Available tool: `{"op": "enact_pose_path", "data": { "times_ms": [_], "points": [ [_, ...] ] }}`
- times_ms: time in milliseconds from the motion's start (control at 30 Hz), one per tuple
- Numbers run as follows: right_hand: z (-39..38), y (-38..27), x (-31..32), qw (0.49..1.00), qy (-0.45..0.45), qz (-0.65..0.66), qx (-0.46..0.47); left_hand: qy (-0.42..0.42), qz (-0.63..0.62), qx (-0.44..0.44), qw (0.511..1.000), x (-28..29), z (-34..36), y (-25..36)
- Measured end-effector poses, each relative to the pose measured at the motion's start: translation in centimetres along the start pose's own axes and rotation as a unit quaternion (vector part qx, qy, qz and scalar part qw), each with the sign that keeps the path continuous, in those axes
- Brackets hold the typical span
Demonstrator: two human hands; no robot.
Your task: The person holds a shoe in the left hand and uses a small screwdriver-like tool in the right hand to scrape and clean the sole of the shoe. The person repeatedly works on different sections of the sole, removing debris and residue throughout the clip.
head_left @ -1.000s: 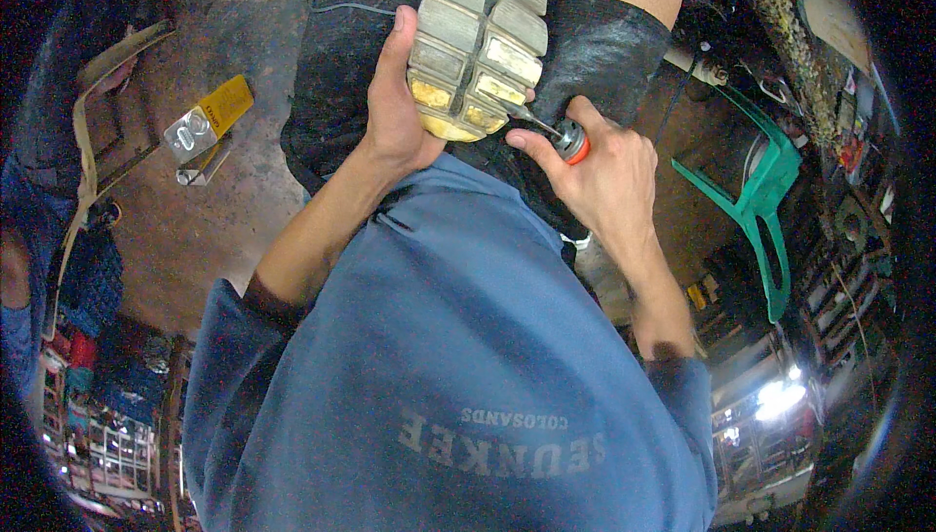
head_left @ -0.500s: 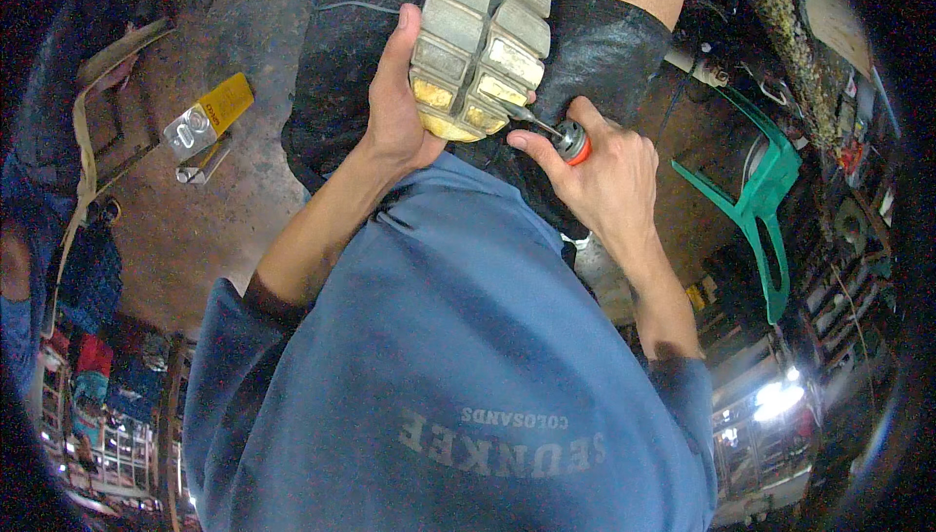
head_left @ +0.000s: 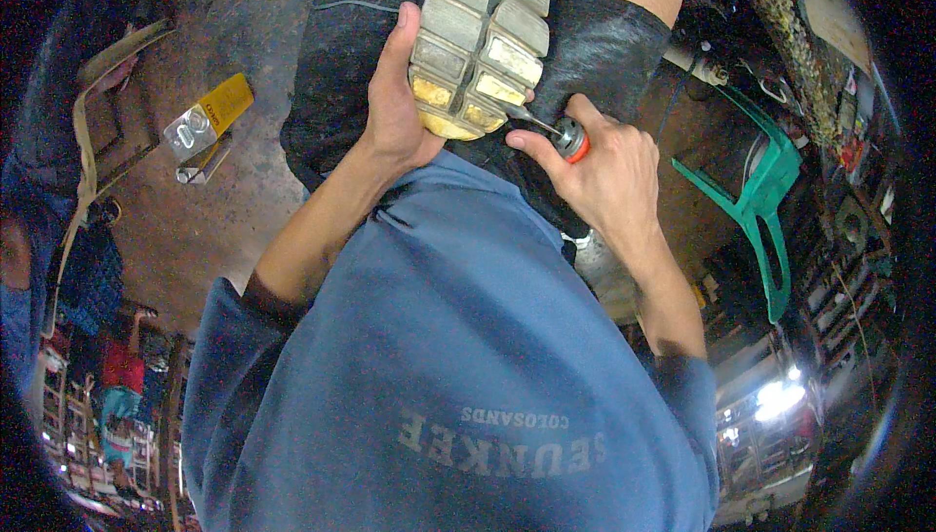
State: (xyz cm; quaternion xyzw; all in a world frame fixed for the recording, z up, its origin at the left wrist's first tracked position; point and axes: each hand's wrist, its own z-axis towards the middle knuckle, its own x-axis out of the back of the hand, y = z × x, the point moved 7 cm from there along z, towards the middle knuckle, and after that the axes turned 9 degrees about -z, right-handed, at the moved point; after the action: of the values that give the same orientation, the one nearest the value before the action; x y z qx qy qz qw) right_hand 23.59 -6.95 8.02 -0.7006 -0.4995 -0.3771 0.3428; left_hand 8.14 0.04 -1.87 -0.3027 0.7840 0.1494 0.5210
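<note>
A shoe [head_left: 463, 20] lies sole up over my lap, its grey tread blocks worn and yellowed near the heel. My left hand [head_left: 398, 113] grips the heel end from the left side, thumb stretched up along the sole's edge. On the other side, my right hand [head_left: 612, 171] is closed round an awl-like tool [head_left: 569, 140] with a thin metal shaft, a dark metal collar and an orange-red handle. The shaft points left at the sole's right edge near the heel. Whether its tip is in the sole or only against it, I cannot tell.
A yellow and clear package [head_left: 208, 118] lies on the brown floor to the left. To the right is a green plastic frame, perhaps a stool [head_left: 760, 205]. A person in a red top [head_left: 123, 368] is at the lower left. A bright lamp [head_left: 780, 398] shines lower right.
The tool's shaft has shifted slightly, with less of it over the sole's edge. My left hand and the shoe stay nearly still. The person in red has come further into view.
</note>
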Motion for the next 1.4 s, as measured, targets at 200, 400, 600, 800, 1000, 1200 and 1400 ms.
{"op": "enact_pose_path", "data": {
  "times_ms": [200,400,600,800,1000,1200,1400],
  "points": [
    [-0.1,0.3,0.1,1.000,-0.001,-0.010,-0.005,0.007,0.046,-0.009,0.999,-0.4,0.1,0.2],
    [0.0,0.0,0.1,1.000,-0.001,-0.007,-0.005,0.100,0.164,-0.026,0.981,-0.4,-0.3,0.2],
    [0.1,-0.2,0.2,1.000,0.002,0.000,-0.019,0.079,0.148,-0.024,0.986,0.0,-0.3,0.3],
    [-0.1,0.0,0.0,0.999,0.012,0.006,-0.052,0.093,0.155,-0.039,0.983,0.7,-0.3,0.2],
    [-0.3,0.7,-0.2,0.998,0.003,-0.006,-0.069,0.095,0.167,-0.056,0.980,0.1,-0.5,0.6],
    [-0.4,1.5,-0.4,0.997,-0.016,0.001,-0.074,0.037,0.055,-0.027,0.997,0.2,0.2,0.4],
    [-0.5,1.3,-0.1,0.999,0.023,0.004,-0.046,0.016,0.016,-0.002,1.000,-0.1,0.1,0.2]
  ]
}}
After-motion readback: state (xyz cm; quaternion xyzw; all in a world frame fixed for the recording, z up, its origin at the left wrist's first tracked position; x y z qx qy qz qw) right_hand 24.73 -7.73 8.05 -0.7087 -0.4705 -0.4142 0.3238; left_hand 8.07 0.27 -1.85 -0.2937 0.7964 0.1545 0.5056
